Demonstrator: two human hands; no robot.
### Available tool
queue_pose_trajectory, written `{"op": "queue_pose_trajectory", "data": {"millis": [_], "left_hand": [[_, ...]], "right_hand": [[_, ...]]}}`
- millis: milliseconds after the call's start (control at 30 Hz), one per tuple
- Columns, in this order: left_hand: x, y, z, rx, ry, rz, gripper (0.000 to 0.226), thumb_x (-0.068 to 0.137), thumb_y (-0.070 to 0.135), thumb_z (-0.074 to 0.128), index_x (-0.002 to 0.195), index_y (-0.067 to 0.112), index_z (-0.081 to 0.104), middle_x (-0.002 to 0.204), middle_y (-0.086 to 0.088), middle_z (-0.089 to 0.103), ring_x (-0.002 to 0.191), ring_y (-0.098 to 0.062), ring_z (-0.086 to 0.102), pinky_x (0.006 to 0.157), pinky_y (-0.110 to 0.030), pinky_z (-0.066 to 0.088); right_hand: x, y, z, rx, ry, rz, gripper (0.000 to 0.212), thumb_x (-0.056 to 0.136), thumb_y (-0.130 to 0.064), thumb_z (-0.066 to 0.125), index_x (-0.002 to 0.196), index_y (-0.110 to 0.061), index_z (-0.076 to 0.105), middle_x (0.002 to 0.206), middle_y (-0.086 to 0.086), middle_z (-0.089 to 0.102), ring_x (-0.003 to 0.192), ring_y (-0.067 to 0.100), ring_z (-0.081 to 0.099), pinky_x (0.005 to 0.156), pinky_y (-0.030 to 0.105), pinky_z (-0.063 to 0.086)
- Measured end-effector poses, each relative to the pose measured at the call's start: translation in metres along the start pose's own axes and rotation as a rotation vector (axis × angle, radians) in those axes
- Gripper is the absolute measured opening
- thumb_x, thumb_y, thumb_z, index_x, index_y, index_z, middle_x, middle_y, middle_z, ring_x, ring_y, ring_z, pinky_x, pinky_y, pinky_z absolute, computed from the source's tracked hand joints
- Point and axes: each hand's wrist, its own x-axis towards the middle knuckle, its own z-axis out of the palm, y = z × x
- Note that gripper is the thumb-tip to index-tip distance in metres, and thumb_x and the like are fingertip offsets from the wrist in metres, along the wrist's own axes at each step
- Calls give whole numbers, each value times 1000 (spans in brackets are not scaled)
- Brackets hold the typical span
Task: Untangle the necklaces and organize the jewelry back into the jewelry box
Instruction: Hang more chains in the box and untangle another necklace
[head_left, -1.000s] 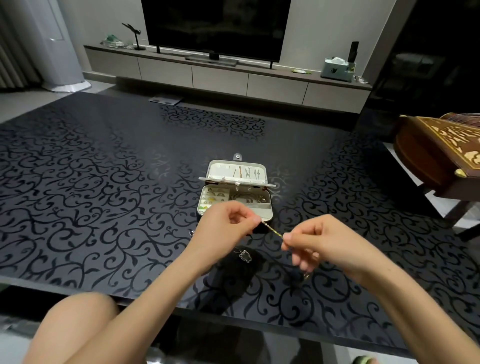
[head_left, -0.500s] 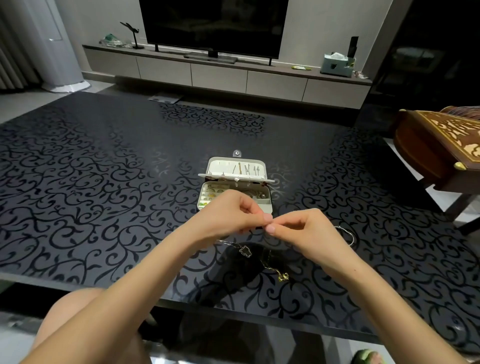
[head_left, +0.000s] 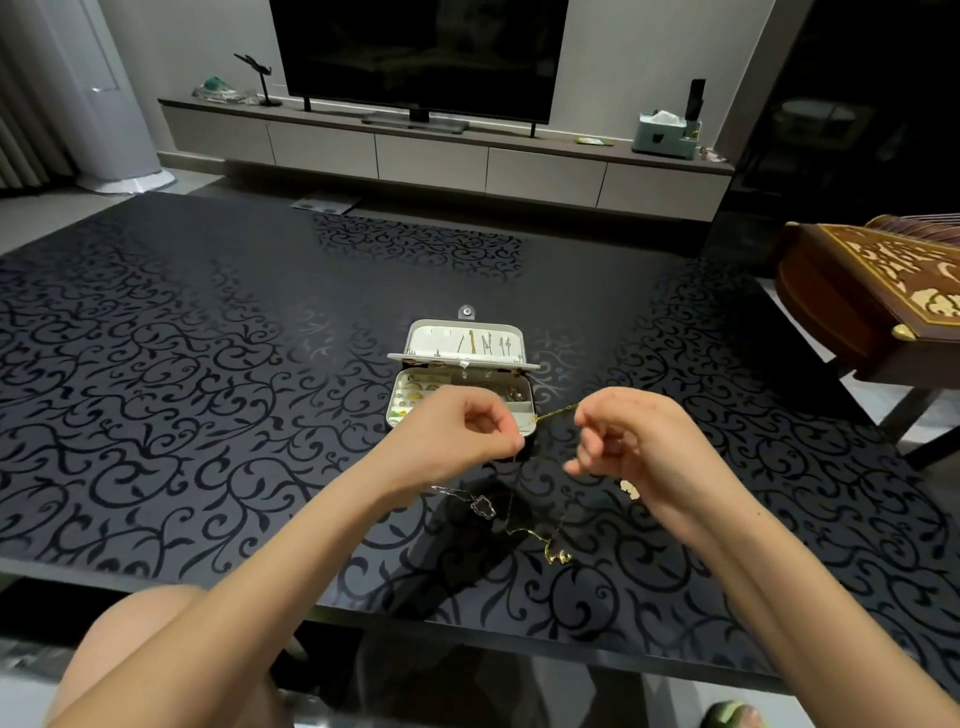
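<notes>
Over the dark desk (head_left: 208, 415) by the jewelry box (head_left: 462, 384), left hand (head_left: 457, 441) and right hand (head_left: 634, 441) pinch one gold necklace (head_left: 556, 413)

No text, label, brand, number or sign can be read anywhere in this view. A small dark mark on the front of the pale green tissue holder (head_left: 665, 137), which stands on the media console (head_left: 431, 156), is too small to make out. The television (head_left: 418, 52) shows no legible logo.
</notes>
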Motion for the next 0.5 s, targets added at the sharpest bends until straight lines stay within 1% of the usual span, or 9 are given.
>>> {"op": "queue_pose_trajectory", "data": {"millis": [33, 100, 200, 233, 300, 333, 400, 500], "left_hand": [[0, -2, -1, -70, 11, -10, 8, 80, 13, 70, 73, 14, 66, 67, 7, 62, 64, -2, 54, 64, -12, 42], [0, -1, -2, -200, -4, -32, 5, 80, 10, 69, 76, 10, 66, 74, 0, 66, 75, -8, 58, 72, -20, 45], [1, 5, -2, -424, -56, -68, 9, 80, 7, 69, 74, 9, 62, 85, -7, 70, 88, -13, 65, 82, -23, 47], [1, 8, -2, -514, -71, -78, 11, 81, 6, 66, 73, 10, 60, 86, -8, 71, 90, -16, 66, 84, -24, 48], [3, 12, -1, -645, -91, -80, 16, 85, 0, 57, 72, 10, 56, 78, -8, 69, 83, -20, 67, 85, -29, 52], [3, 15, -1, -665, -98, -70, 17, 85, -1, 56, 72, 10, 55, 72, -7, 66, 77, -20, 66, 84, -32, 54], [4, 19, 0, -603, -108, -38, 13, 82, 3, 59, 72, 11, 56, 65, -5, 57, 65, -17, 58, 77, -32, 54], [3, 31, -4, -423, -135, 7, 12, 86, 4, 60, 77, 12, 58, 69, -9, 50, 59, -15, 46, 67, -27, 45]], "right_hand": [[0, -1, -1, -14, -9, 0, 12, 84, 0, 49, 73, 0, 55, 48, 3, 41, 46, 17, 40, 53, 30, 49], [0, -2, -3, -49, -15, -14, 15, 86, -2, 49, 73, -2, 57, 47, 0, 35, 43, 13, 30, 45, 24, 35], [0, -6, -8, -85, -17, -38, 21, 86, -2, 50, 70, -5, 63, 47, -1, 30, 43, 11, 25, 46, 23, 25], [0, -8, -10, -101, -24, -43, 21, 86, -3, 51, 70, -6, 64, 46, -2, 29, 43, 11, 24, 46, 23, 24], [-1, -12, -12, -147, -54, -36, 18, 85, -6, 55, 73, -7, 68, 45, -3, 25, 43, 11, 21, 46, 24, 20], [-3, -15, -12, -184, -81, -31, 16, 85, -10, 59, 75, -8, 70, 44, -4, 24, 43, 11, 20, 45, 24, 19], [-7, -18, -10, -298, -130, -23, 16, 86, -22, 63, 76, -13, 72, 42, -6, 26, 41, 10, 20, 43, 23, 19], [-7, -23, -3, -418, -175, -21, 19, 87, -31, 63, 79, -17, 74, 42, -4, 27, 39, 12, 21, 42, 24, 20]]}}
